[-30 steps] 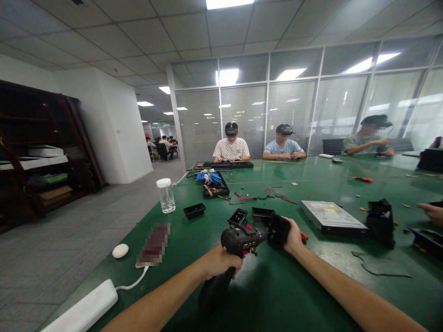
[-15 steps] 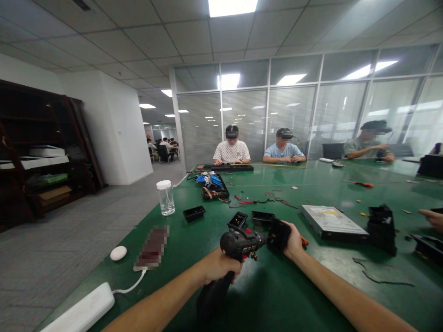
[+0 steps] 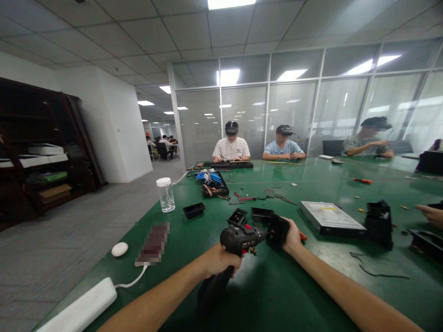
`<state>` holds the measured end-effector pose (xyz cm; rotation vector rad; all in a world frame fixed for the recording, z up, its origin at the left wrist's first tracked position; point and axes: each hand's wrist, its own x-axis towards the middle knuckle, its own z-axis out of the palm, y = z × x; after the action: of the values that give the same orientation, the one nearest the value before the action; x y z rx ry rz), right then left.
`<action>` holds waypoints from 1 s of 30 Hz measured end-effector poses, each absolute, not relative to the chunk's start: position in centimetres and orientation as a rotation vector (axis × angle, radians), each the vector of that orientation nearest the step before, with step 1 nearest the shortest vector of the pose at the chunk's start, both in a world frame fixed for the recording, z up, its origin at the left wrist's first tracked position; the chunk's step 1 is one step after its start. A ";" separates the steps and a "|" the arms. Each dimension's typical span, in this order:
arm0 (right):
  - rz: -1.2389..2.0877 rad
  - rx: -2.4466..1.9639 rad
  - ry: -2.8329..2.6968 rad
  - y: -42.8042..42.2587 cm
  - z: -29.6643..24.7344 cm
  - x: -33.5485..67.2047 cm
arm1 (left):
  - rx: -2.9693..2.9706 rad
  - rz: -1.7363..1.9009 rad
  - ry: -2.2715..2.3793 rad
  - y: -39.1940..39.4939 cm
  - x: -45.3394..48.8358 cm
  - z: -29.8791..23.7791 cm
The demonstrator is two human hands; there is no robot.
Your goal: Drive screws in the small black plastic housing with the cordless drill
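My left hand (image 3: 221, 262) is closed round the grip of a black cordless drill (image 3: 240, 239), which points to the right. The drill's tip meets the open side of a small black plastic box (image 3: 278, 230). That box is tilted up off the table in my right hand (image 3: 292, 236), whose fingers are partly hidden behind it. Just beyond the drill lie two similar black boxes, one angled (image 3: 237, 216) and one straight (image 3: 262, 215). A third black box (image 3: 194, 210) sits farther left. Something orange (image 3: 302, 236) shows beside my right wrist.
On the green table (image 3: 290, 295) are a silver disc drive (image 3: 332, 216), a black pouch (image 3: 379, 226), a lidded clear jar (image 3: 166, 196), a phone (image 3: 152, 244) on a white cable, a white power bank (image 3: 81, 306) and wire scraps. A co-worker's hand (image 3: 431, 216) is at the right; several people sit opposite.
The view has shifted slightly. My hands, the drill and the black box keep nearly the same position relative to each other.
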<state>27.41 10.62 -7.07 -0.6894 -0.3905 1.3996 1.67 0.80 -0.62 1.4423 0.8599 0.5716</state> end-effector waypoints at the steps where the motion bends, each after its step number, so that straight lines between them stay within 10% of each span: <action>1: 1.398 -0.692 -0.398 10.6 -7.1 27.4 | 1.443 0.576 0.858 0.8 1.6 -0.7; 30: 1.409 -0.665 -0.423 10.8 -7.4 27.5 | 1.478 0.569 0.875 0.5 1.7 -0.2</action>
<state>27.49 10.81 -7.38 -0.6649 -0.4231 1.4091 1.69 0.46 -0.25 1.4775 0.8747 0.5688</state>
